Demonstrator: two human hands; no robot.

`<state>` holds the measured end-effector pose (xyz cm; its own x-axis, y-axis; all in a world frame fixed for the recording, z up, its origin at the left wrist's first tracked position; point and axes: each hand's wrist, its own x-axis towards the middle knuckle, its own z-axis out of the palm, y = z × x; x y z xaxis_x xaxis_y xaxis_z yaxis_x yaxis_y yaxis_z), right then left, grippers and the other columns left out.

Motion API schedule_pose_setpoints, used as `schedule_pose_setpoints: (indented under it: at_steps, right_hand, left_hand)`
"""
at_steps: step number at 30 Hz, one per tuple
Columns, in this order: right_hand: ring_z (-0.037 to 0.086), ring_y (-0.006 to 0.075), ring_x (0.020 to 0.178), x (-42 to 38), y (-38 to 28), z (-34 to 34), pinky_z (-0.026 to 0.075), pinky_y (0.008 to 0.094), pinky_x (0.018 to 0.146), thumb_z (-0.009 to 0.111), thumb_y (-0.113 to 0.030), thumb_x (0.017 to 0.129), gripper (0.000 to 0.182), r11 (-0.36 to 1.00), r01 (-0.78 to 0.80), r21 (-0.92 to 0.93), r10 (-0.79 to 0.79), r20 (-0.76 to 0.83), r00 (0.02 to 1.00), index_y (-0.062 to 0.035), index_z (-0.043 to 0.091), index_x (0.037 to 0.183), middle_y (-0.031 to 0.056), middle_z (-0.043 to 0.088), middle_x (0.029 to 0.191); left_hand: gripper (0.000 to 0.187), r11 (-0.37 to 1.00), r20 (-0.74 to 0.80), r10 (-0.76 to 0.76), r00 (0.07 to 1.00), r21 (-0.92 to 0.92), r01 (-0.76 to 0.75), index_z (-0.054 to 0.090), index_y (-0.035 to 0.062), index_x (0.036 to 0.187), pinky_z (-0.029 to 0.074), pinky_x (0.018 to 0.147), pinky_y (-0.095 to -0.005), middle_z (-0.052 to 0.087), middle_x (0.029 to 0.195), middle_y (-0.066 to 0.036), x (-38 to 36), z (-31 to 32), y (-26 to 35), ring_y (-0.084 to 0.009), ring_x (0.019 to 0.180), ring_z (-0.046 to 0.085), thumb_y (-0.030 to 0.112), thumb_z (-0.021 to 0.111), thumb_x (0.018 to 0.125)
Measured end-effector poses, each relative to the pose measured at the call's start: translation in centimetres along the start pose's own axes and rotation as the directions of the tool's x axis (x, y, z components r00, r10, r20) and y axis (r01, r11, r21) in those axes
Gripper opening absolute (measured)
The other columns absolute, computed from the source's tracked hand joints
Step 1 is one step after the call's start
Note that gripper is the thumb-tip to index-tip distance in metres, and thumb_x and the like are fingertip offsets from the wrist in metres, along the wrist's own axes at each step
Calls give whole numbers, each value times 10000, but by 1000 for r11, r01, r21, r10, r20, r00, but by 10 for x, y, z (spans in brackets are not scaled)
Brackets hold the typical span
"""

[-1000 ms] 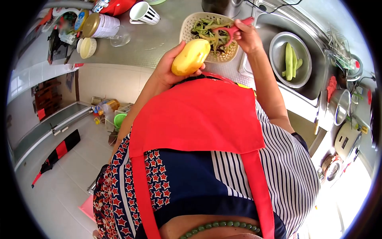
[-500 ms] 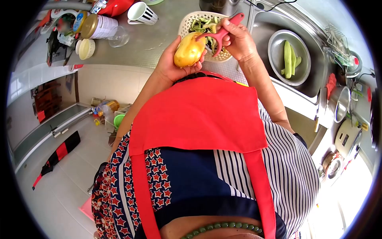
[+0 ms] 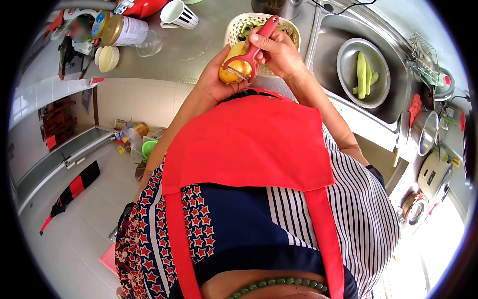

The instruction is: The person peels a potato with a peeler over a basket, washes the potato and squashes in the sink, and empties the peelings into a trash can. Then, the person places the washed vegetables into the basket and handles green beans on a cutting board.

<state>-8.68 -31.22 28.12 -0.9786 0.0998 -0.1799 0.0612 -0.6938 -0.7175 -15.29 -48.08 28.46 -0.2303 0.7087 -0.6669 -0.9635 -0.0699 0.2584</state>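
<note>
My left hand (image 3: 213,79) is wrapped round a yellow potato (image 3: 230,75), holding it over the counter's front edge. In my right hand (image 3: 282,54) is a red Y-shaped peeler (image 3: 258,44), its handle pointing up and away from me. The peeler's blade lies across the near part of the potato and appears to touch it. Behind both hands stands a cream perforated basket (image 3: 234,31) with green peelings (image 3: 245,32) in it, partly hidden by the potato and my right hand.
On the right, a metal bowl (image 3: 343,74) with peeled green vegetables (image 3: 363,74) sits in the sink (image 3: 326,55). A striped mug (image 3: 178,15), a drinking glass (image 3: 149,45) and a jar (image 3: 124,32) stand on the counter at the left. A knife (image 3: 398,144) hangs beside the sink.
The peeler has come down and toward me, its head now across the potato's near part. My right hand has shifted left with it. My left hand keeps its hold on the potato.
</note>
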Motion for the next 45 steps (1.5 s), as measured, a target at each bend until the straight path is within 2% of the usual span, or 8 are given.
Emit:
schedule_pose_setpoints:
  at_steps: [3, 13, 21, 23, 30, 36, 42, 45]
  right_hand:
    - [499, 74, 523, 2, 0, -4, 376, 198, 456, 644, -182, 834, 158, 998, 8, 58, -8, -2, 1000, -30, 601, 831, 34, 596, 668]
    - [476, 86, 506, 5, -15, -22, 354, 193, 439, 639, -153, 832, 130, 987, 82, 135, -76, -52, 996, -37, 585, 850, 74, 602, 724]
    - [457, 79, 487, 21, -12, -78, 338, 188, 420, 630, -128, 833, 115, 983, 180, 36, -160, -314, 936, -23, 583, 827, 66, 587, 689]
    - [442, 81, 480, 22, -10, -81, 327, 188, 416, 617, -121, 845, 94, 974, 218, 59, -178, -395, 901, -35, 580, 837, 71, 589, 701]
    - [432, 76, 472, 18, -15, -74, 324, 179, 423, 609, -128, 846, 91, 964, 245, 105, -191, -370, 909, -42, 582, 838, 70, 600, 715]
    - [459, 73, 492, -3, -28, -23, 331, 183, 423, 621, -134, 836, 101, 967, 175, 187, -135, -209, 969, -41, 585, 826, 58, 600, 700]
    - [472, 54, 499, -9, -22, 7, 354, 181, 440, 663, -163, 817, 127, 995, 90, 41, -86, -75, 993, -52, 606, 839, 22, 601, 692]
    - [474, 51, 503, -8, -17, 11, 363, 183, 447, 666, -153, 816, 126, 997, 71, 11, -70, -47, 996, -44, 608, 845, 23, 601, 688]
  left_hand:
    - [555, 1000, -44, 19, 999, 16, -19, 445, 4, 1230, 520, 776, -395, 546, 1099, -204, 3, 2, 0, -323, 933, 570, 465, 387, 925]
    - [552, 994, 123, -98, 988, 49, 93, 463, -7, 1199, 523, 643, -357, 571, 1017, -212, -4, 8, 1, -300, 788, 591, 466, 368, 931]
    - [601, 987, 278, -143, 950, 105, 118, 375, 17, 1303, 520, 688, -358, 500, 1160, -225, -12, 14, 3, -298, 842, 581, 490, 334, 934]
    - [621, 992, 209, -117, 971, 77, 103, 362, 18, 1315, 511, 730, -365, 480, 1187, -229, -12, 24, -1, -296, 897, 563, 505, 324, 931]
    - [660, 993, 297, -77, 952, -63, 100, 342, 20, 1329, 461, 833, -381, 447, 1215, -239, -4, 9, 0, -292, 980, 505, 529, 368, 911]
    - [597, 981, 168, -99, 981, -147, 125, 397, 20, 1268, 473, 812, -398, 484, 1155, -232, -2, 11, -1, -298, 960, 513, 482, 457, 895]
    - [583, 1000, 12, 5, 1000, -28, -5, 429, 5, 1232, 483, 793, -399, 529, 1113, -187, -1, 12, -3, -317, 982, 535, 492, 394, 913]
    - [584, 1000, 50, 1, 999, 1, -1, 429, 4, 1231, 491, 782, -403, 529, 1113, -190, 2, 5, -3, -320, 965, 549, 494, 363, 921]
